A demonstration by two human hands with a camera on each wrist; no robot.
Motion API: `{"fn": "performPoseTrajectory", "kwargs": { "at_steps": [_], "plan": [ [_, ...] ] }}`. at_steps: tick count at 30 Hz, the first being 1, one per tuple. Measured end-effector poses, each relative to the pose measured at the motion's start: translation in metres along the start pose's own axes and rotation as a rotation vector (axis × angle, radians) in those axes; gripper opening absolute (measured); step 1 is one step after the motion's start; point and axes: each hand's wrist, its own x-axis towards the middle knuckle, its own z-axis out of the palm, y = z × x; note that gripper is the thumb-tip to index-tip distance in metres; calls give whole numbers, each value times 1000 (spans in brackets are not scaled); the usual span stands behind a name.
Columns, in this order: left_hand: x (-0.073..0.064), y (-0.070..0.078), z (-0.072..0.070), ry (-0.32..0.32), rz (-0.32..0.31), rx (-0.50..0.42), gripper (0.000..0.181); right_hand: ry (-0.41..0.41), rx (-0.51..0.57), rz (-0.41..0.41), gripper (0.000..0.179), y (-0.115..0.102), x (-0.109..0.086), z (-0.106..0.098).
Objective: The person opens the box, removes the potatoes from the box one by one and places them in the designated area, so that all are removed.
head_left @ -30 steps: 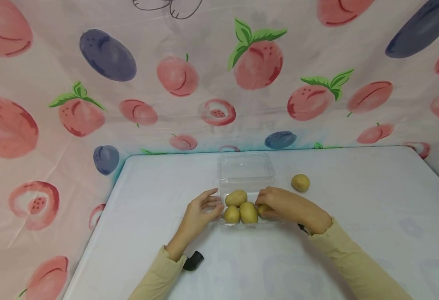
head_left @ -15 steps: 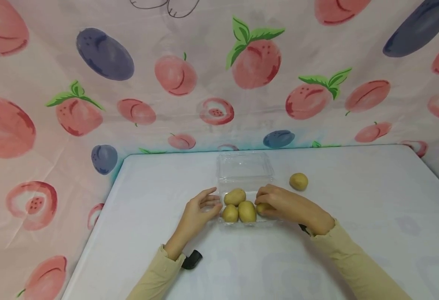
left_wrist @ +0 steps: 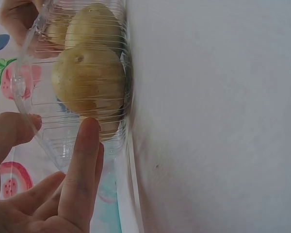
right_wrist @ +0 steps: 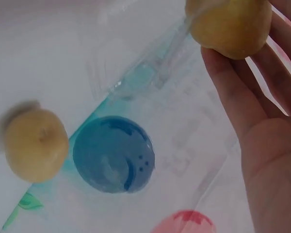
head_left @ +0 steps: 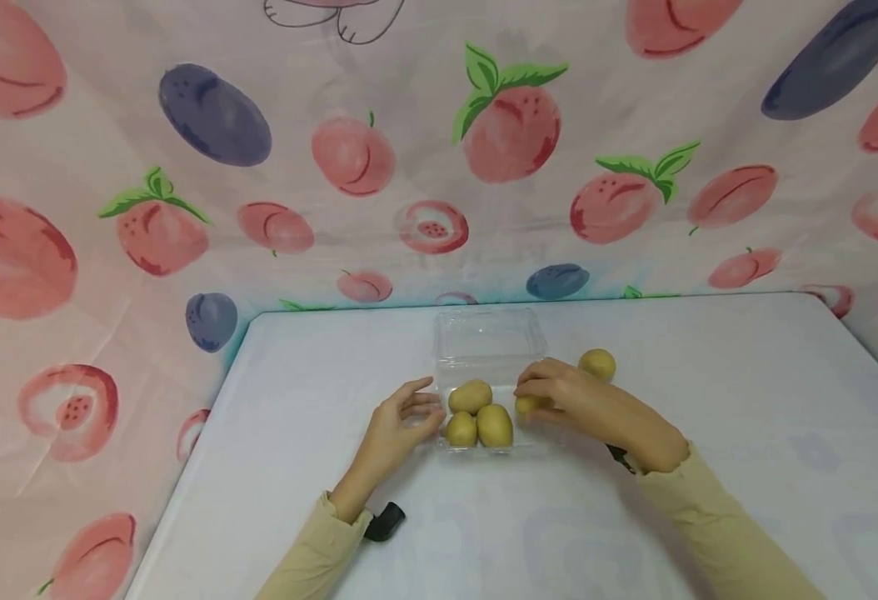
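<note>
Step in hand, apparently: positioning. The right hand pinches a potato at centre frame, at the right of the clear clamshell container; the left hand, fingers spread, is at its left wall. Next move likely requires seating, then release.

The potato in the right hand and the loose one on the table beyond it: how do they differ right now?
Hold: the right hand grips the held potato, while nothing touches the loose potato.
Place: the held potato is over the right part of the clear box; the loose potato lies outside it, on the white table.
Shared: both are rounded and yellowish-brown.
</note>
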Motion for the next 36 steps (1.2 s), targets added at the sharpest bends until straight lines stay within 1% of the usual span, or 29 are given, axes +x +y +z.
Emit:
{"fn": "performPoseTrajectory", "kwargs": {
  "at_steps": [3,10,19,25,31,36],
  "plan": [
    [0,0,0,0,4,0,55,31,0,12,26,0,-2,-5],
    [0,-3,0,2,1,-1,55,43,-4,40,29,2,-7,-13],
    [0,0,-1,-2,4,6,55,121,-88,-12,33,9,-15,-19],
    [1,-1,0,-2,5,8,55,129,-85,4,34,12,-23,-20],
    [0,-3,0,1,5,-3,54,126,-75,48,35,17,-31,-20],
    [1,-4,1,3,9,0,54,130,-75,68,34,22,-37,-21]
  ]
}}
